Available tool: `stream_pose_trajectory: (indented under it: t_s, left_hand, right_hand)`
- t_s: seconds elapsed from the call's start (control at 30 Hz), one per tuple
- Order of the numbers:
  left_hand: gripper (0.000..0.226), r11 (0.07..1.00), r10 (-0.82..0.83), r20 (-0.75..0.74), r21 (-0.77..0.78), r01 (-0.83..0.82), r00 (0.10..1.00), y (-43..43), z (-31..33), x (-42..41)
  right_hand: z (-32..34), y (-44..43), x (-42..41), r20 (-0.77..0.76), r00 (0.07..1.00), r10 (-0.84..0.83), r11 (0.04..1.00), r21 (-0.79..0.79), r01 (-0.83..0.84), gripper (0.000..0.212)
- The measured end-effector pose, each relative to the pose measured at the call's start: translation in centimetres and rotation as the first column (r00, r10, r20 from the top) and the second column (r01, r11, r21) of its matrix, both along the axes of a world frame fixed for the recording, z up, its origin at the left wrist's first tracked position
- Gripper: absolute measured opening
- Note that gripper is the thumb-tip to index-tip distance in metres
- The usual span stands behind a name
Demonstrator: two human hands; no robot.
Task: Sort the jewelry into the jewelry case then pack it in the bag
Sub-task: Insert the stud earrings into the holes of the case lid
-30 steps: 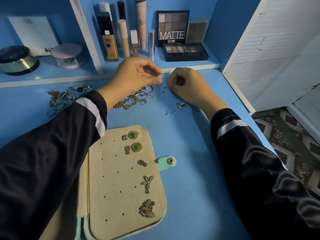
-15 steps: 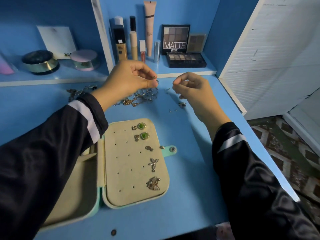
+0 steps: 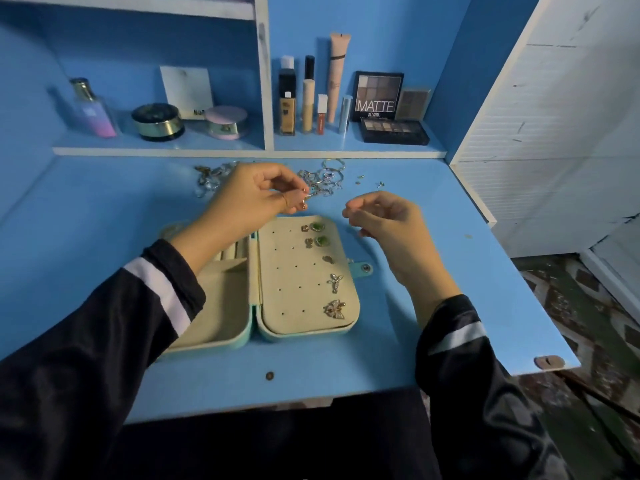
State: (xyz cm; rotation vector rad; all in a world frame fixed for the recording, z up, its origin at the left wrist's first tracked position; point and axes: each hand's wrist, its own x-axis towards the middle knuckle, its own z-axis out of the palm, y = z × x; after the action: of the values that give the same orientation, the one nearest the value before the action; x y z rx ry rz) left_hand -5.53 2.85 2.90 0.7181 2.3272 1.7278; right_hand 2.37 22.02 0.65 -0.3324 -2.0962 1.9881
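Two hands hover over the open jewelry case (image 3: 294, 292), and the left hand (image 3: 252, 199) is the one to watch. Its grip is pinched, thumb against forefinger, on a small gold earring (image 3: 304, 203) that hangs just past the far edge of the case's right half, a cream panel of peg holes. From the earring that panel lies straight back toward the person, its long axis running front to back. It has free holes in the left columns and earrings seated down the right. The left hand is the nearer one, I'd judge. The right hand (image 3: 388, 223) sits off the panel's far right corner, fingers curled, thumb meeting forefinger; whether it holds anything I cannot tell. Loose jewelry (image 3: 320, 178) lies heaped beyond on the blue tabletop (image 3: 433, 271), with a shelf (image 3: 207, 147) of cosmetics behind and a white slatted door (image 3: 554, 133) at right
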Motion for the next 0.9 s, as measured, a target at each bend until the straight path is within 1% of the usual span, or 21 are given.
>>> stream_pose_trajectory:
  t_s: [0.13, 0.33, 0.47, 0.57, 0.7, 0.8, 0.9]
  left_hand:
    - [0.021, 1.0, -0.028, -0.017, -0.01, 0.028, 0.999, -1.2, -0.4, 1.8]
    - [0.02, 0.999, -0.035, -0.008, -0.001, 0.035, 0.999, -1.9, -0.9, 3.9]
    - [0.018, 0.998, -0.054, 0.004, 0.018, 0.054, 0.999, -2.3, -1.2, 4.7]
    - [0.017, 0.997, -0.078, 0.007, -0.021, 0.078, 0.997, -2.5, -1.7, 4.8]
    - [0.018, 0.992, -0.122, 0.014, -0.037, 0.122, 0.992, -2.4, -2.1, 4.9]
    - [0.021, 0.989, -0.143, -0.012, -0.041, 0.142, 0.99, -2.4, -2.1, 5.0]
    - [0.02, 0.988, -0.152, -0.039, -0.04, 0.15, 0.988, -2.4, -2.1, 5.1]
  right_hand:
    - [-0.7, -0.8, 1.4, -0.017, 0.999, -0.029, 0.999, 0.042, 0.029, 0.01]
    - [-1.8, -1.6, 3.0, -0.007, 0.998, -0.067, 0.998, -0.007, 0.067, 0.004]
    - [-2.3, -1.8, 3.5, -0.014, 0.998, -0.065, 0.997, 0.038, 0.066, 0.005]
    - [-2.4, -1.8, 3.6, -0.014, 0.998, -0.062, 0.996, 0.066, 0.063, 0.005]
    - [-2.3, -1.9, 3.6, -0.044, 0.997, -0.057, 0.998, 0.02, 0.058, 0.006]
    - [-2.1, -2.1, 3.7, -0.084, 0.994, -0.064, 0.998, -0.033, 0.061, 0.005]
    - [-1.9, -2.2, 3.6, -0.124, 0.99, -0.065, 0.997, -0.049, 0.059, 0.006]
